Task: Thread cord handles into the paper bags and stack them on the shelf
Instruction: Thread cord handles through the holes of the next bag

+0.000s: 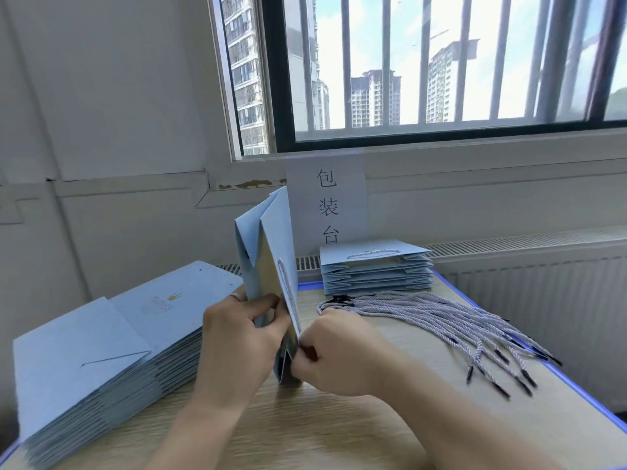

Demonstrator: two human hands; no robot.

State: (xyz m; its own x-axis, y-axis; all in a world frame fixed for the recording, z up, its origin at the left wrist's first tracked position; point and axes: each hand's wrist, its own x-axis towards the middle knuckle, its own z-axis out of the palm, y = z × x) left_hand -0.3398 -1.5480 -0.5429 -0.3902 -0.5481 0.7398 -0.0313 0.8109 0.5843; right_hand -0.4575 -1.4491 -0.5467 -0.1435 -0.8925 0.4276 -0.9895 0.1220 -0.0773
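Observation:
A light blue paper bag (pixel 268 245) stands on edge on the table, folded flat, its bottom flap pointing up. One cord handle (pixel 286 286) runs along its right face. My left hand (pixel 237 337) grips the bag's lower left panel, a ring on one finger. My right hand (pixel 336 354) pinches the bag's lower right edge. What the right fingertips hold inside the bag is hidden. A bundle of loose twisted grey cords (pixel 441 320) with black tips lies to the right.
A tall pile of flat blue bags (pixel 101 351) fills the table's left side. A shorter pile of bags with handles (pixel 375 269) sits at the back by the wall sign (pixel 327 201). The wooden table (pixel 322 425) has a blue edge; a radiator runs behind.

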